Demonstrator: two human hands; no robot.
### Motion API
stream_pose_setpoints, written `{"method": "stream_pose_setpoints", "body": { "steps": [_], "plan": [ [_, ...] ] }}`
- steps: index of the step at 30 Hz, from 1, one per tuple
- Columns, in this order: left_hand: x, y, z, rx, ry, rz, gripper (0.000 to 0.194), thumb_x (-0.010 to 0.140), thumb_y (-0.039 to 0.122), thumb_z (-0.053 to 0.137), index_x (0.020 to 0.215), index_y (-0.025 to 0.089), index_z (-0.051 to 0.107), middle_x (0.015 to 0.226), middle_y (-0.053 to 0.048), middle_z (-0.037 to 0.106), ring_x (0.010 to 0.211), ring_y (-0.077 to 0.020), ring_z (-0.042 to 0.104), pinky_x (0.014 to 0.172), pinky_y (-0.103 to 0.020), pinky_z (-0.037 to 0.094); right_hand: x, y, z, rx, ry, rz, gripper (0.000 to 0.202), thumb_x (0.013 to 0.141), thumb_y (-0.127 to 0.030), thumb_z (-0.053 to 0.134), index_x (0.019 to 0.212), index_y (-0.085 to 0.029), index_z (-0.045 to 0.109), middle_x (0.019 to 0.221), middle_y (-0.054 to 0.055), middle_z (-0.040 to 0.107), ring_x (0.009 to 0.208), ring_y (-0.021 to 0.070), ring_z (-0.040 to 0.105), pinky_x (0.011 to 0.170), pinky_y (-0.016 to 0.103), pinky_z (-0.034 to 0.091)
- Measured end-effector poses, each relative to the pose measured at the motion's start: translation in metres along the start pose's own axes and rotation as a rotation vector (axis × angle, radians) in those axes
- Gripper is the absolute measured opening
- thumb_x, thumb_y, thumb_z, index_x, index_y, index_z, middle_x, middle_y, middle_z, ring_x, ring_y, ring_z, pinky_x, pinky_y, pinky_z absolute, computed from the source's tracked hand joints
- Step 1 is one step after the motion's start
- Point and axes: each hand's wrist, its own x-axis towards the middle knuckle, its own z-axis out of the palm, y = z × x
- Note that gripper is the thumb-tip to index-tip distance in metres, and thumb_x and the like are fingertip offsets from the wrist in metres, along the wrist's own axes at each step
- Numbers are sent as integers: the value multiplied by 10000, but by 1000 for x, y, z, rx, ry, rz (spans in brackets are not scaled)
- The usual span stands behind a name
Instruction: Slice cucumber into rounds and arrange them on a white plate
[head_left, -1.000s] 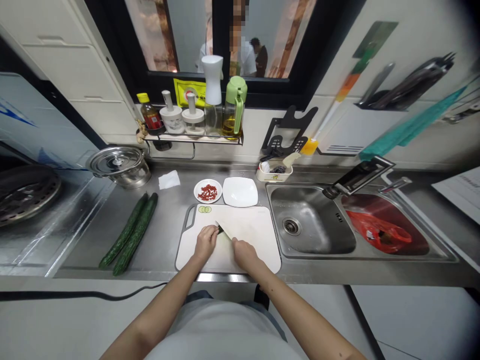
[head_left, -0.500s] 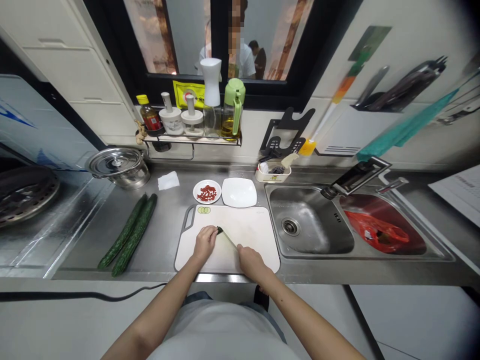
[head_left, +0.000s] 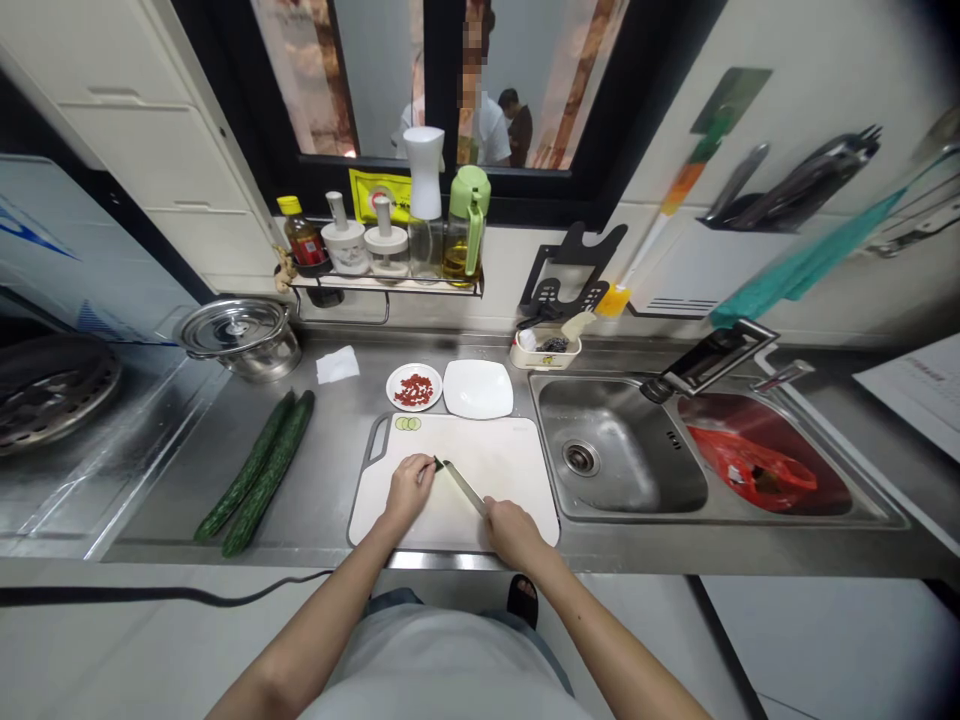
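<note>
On the white cutting board (head_left: 517, 460), my left hand (head_left: 410, 490) is closed on a small piece of cucumber (head_left: 439, 464). Only its dark green end shows past the fingertips; the rest is hidden. A knife (head_left: 465, 487) is held by its handle in my right hand (head_left: 514, 532), the blade pointing up and left with its tip close to the cucumber piece. Several thin cucumber slices (head_left: 407, 424) lie overlapping at the board's upper left corner. Behind the board stand a white plate with chopped red bits (head_left: 414, 388) and a bare white square plate (head_left: 478, 388).
Two whole cucumbers (head_left: 259, 475) lie left of the board, below a lidded steel pot (head_left: 240, 340). At right is a double sink (head_left: 622, 440) with a red plastic bag (head_left: 757, 470). A shelf behind holds an oil bottle (head_left: 466, 225) and seasoning jars. People show in the window glass.
My right hand has shifted slightly right with the knife, whose blade now shows more of its flat side. My left hand stays nearly in place. The view has tilted a little.
</note>
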Motion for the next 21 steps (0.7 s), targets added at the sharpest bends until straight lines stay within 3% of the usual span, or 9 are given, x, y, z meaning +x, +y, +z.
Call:
{"method": "stream_pose_setpoints", "body": {
  "steps": [16, 21],
  "plan": [
    [-2, 7, -4, -71, 32, -105, 151, 839, 258, 499, 867, 194, 633, 850, -53, 665, 801, -182, 620, 735, -317, 496, 8, 19, 11, -89, 86, 26, 269, 879, -78, 342, 1057, -174, 519, 958, 103, 631, 881, 195, 622, 666, 262, 381],
    [-2, 8, -6, -164, 121, -228, 182, 836, 299, 512, 895, 177, 633, 863, -56, 671, 776, -165, 627, 730, -298, 507, 7, 18, 8, -133, 120, 23, 294, 886, -82, 324, 1070, -196, 524, 961, 82, 611, 822, 172, 627, 630, 250, 359]
  ]
}}
